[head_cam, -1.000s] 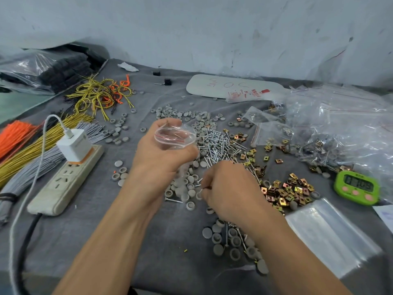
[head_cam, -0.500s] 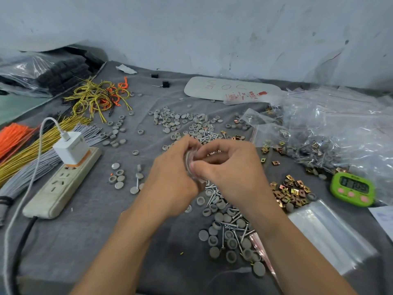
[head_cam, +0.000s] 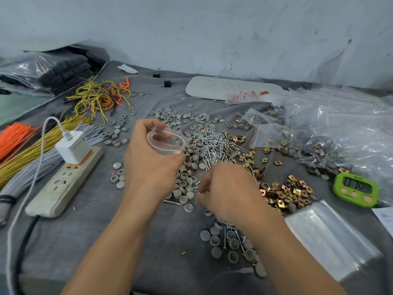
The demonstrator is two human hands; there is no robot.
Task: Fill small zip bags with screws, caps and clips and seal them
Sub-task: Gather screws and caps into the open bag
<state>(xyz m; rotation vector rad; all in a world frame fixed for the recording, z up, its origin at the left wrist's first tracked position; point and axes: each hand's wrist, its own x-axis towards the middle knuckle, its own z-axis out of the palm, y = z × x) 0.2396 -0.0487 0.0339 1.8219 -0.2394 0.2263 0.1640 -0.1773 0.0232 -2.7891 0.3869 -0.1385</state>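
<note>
My left hand point(head_cam: 148, 167) holds a small clear zip bag point(head_cam: 167, 141) with a red seal line, mouth held wide open, above the grey cloth. My right hand point(head_cam: 228, 191) is lowered palm-down onto the table, right of and below the bag, with its fingers curled over the grey caps point(head_cam: 185, 185); what the fingertips hold is hidden. A heap of silver screws point(head_cam: 214, 147) lies just beyond both hands. Gold metal clips point(head_cam: 287, 192) are piled to the right of my right hand. More caps point(head_cam: 223, 241) lie under my right forearm.
A stack of empty zip bags point(head_cam: 331, 237) lies at the front right, with a green timer point(head_cam: 356, 189) behind it. Filled bags point(head_cam: 340, 133) pile up at the right. A power strip point(head_cam: 63, 186) with a white charger point(head_cam: 73, 146) and wire bundles point(head_cam: 32, 145) are at the left.
Half a second ago both hands met at the bag's mouth. Since then my right hand has dropped back down to the caps, and my left hand has lifted the open bag up and away.
</note>
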